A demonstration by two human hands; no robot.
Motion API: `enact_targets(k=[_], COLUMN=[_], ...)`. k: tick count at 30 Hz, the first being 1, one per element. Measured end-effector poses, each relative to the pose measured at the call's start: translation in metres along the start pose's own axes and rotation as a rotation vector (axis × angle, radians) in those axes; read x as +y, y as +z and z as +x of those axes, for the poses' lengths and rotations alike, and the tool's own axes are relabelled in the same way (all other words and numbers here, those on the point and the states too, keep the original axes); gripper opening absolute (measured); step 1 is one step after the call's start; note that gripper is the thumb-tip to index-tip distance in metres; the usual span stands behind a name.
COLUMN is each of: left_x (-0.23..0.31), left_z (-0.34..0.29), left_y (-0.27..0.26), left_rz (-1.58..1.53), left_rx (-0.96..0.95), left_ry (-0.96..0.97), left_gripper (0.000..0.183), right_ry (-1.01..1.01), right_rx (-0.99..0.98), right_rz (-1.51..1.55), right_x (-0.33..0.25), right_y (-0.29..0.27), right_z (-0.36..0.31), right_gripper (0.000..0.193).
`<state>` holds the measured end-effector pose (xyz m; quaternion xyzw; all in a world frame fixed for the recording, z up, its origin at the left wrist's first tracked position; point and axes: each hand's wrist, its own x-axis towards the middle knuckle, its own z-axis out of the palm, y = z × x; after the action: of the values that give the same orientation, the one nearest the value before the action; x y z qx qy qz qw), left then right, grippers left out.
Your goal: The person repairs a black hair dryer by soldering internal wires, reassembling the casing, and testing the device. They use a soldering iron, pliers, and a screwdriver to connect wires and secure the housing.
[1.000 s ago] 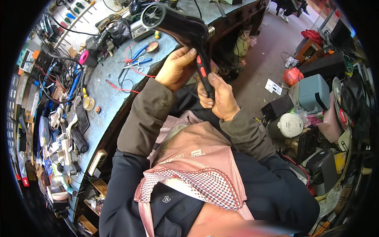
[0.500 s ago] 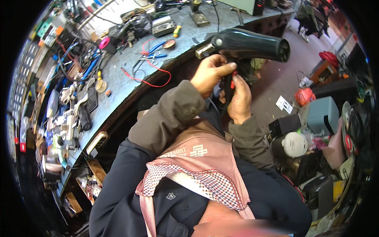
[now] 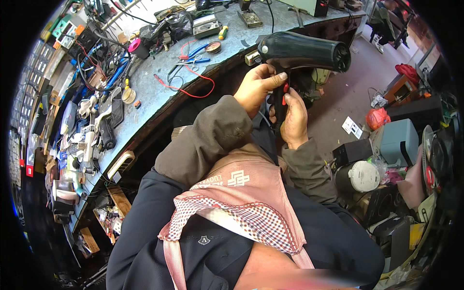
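I hold a black hair dryer (image 3: 302, 51) in front of my chest, its barrel lying sideways with the grille end pointing right. My left hand (image 3: 255, 88) grips the top of the handle just under the barrel, thumb against it. My right hand (image 3: 292, 117) wraps the lower handle, a finger beside a small red switch (image 3: 286, 87). The handle's lower end is hidden inside my right hand.
A grey workbench (image 3: 159, 77) curves along the left and top, crowded with pliers, red wires (image 3: 186, 86), a pink roll (image 3: 134, 47), meters and tools. On the floor at right stand a white round pot (image 3: 363, 176), a grey-blue box (image 3: 398, 141) and an orange bag (image 3: 377, 117).
The view has shifted so the bench slid left and the dryer now sits further right. Both hands have kept their hold on the handle, the barrel staying sideways.
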<state>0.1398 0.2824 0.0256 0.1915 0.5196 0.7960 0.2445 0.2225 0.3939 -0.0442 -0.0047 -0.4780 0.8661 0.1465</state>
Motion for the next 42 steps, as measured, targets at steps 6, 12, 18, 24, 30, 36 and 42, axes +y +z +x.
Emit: enact_targets(k=[6,12,18,24,30,36,42], left_x=[-0.004,-0.010,-0.081,-0.097,-0.075,0.011,0.051], left_z=[0.007,0.004,-0.006,0.006,0.026,0.037,-0.013], left_y=[-0.035,-0.040,-0.085,-0.111,-0.150,-0.072,0.017], left_rz=[0.067,-0.007,0.813,1.734,1.431,0.896,1.172], left_rx=[-0.053,-0.200,-0.587,-0.459,0.178,0.307,-0.351], left_ry=[0.008,0.016,-0.048,0.066,0.230,0.782,0.825], left_gripper=[0.020,0.021,0.068,0.044,0.023,0.010,0.013], right_ry=[0.019,0.007,-0.159,-0.406,-0.533,-0.480,-0.175], right_rx=[-0.160,-0.065,-0.076,-0.072,0.049,0.188,0.070], right_rz=[0.021,0.090,0.075,0.083,0.096,-0.053,0.067], right_x=[-0.005,-0.013,-0.053,-0.105,-0.128,-0.121,-0.088], right_y=[0.005,0.006,-0.002,-0.024,-0.037,-0.044,-0.014], right_z=[0.003,-0.003,-0.011,-0.014,-0.022,-0.018,-0.031], right_gripper=[0.055,0.036,0.040,0.043,0.040,0.030,0.044])
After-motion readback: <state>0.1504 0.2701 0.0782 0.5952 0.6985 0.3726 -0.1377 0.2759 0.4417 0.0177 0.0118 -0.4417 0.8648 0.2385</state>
